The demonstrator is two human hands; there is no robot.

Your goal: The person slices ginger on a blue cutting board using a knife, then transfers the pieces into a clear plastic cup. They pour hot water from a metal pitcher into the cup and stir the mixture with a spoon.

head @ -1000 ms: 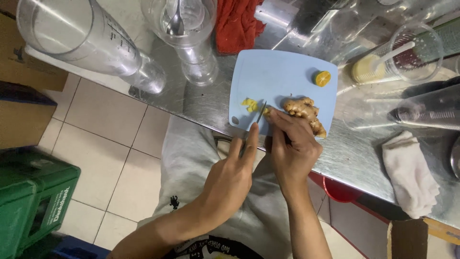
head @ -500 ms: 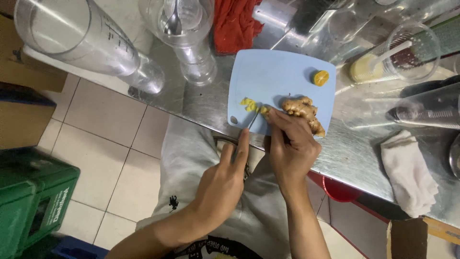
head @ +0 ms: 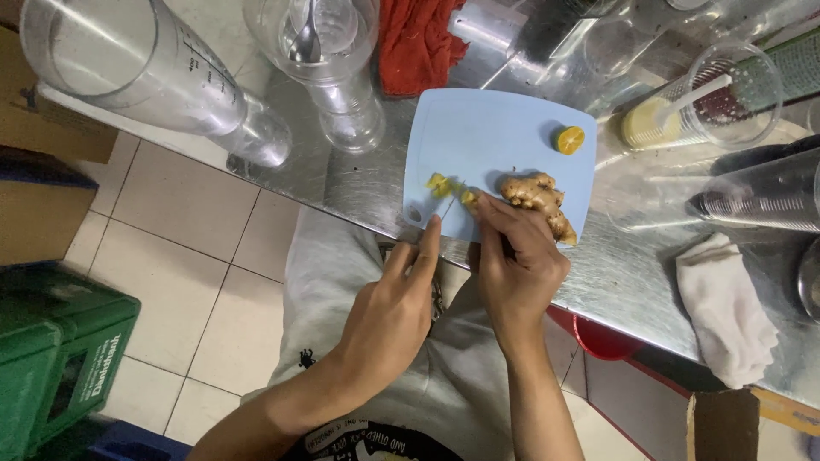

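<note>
Resting on the near edge of a pale blue plastic cutting board, the right hand presses its fingers together on a knobbly brown ginger root, pinning it at the board's near right part. The left hand lies just beside it, fingers curled shut around what seems to be a knife handle, forefinger stretched forward along it; the blade is too thin and blurred here to make out clearly. Small yellow cut pieces lie on the board just left of the root, near the fingertips of both hands. A halved small citrus fruit sits cut face up at the board's far right corner, well apart from the hands. The board lies on a shiny steel surface. Beyond the board a red cloth is bunched, with clear plastic measuring jugs to the left. A white cloth lies crumpled on the right. A green crate stands on the tiled floor.
</note>
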